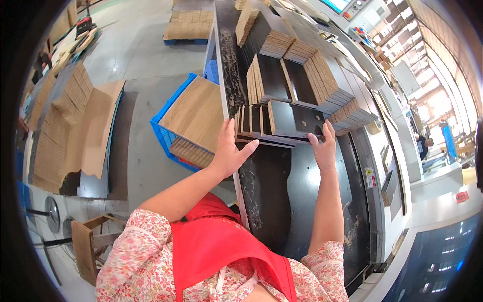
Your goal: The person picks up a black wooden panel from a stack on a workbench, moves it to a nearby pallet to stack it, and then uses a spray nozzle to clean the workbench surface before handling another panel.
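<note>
My left hand [233,153] is at the left end of a low row of dark-faced particleboard panels [256,122], its fingers stretched upward against them and its thumb spread out to the right. At the other end, my right hand [323,147] has its thumb and fingers around the right corner of a dark panel [288,119] with round holes in it. This panel lies tilted on top of the row. Behind it stand taller dark-faced panels [274,78] with raw chip edges. All rest on a long black work surface [264,186].
More stacked panels [329,80] line the right and far side of the surface. Left of it stands a blue crate-like pallet [160,115] bearing wood-grain boards [196,113]. Further left is a tall board stack [60,131]; a wooden stool [85,246] is at lower left.
</note>
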Available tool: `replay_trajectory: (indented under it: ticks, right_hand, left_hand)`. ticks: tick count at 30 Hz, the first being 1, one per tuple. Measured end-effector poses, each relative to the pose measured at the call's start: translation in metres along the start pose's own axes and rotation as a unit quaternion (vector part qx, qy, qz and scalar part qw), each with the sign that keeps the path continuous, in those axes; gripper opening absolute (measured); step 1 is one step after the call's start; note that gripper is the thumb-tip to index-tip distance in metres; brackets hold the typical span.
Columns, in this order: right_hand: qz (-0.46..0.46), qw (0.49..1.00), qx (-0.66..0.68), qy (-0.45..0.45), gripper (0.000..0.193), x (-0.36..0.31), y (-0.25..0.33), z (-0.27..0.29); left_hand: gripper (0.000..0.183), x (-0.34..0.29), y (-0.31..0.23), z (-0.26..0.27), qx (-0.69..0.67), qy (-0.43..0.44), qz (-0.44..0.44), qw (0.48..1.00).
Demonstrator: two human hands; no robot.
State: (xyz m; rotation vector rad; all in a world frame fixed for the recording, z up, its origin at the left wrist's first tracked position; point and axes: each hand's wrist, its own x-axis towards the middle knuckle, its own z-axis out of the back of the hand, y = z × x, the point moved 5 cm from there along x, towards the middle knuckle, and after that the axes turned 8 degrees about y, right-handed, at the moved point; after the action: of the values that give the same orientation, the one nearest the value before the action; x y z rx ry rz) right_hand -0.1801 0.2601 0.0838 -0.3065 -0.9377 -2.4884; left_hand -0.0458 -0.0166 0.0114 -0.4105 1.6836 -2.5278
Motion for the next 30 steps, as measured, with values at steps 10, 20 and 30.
replay_trajectory:
  ticks: [10, 20, 30]
  right_hand:
    - [-0.253, 0.782, 0.561, 0.103, 0.078, 0.011, -0.028, -0.024]
    - [-0.306, 0.741, 0.574, 0.168, 0.052, 0.0, -0.013, -0.053]
    - [-0.208, 0.78, 0.544, 0.23, 0.06, -0.03, 0.014, -0.049]
  left_hand:
    - [0.088, 0.044, -0.014, 0.007, -0.367, 0.137, 0.116, 0.913]
    - [0.102, 0.083, 0.0, -0.006, -0.416, 0.196, 0.223, 0.86]
    - [0.056, 0.053, -0.018, 0.029, -0.38, 0.258, 0.253, 0.852]
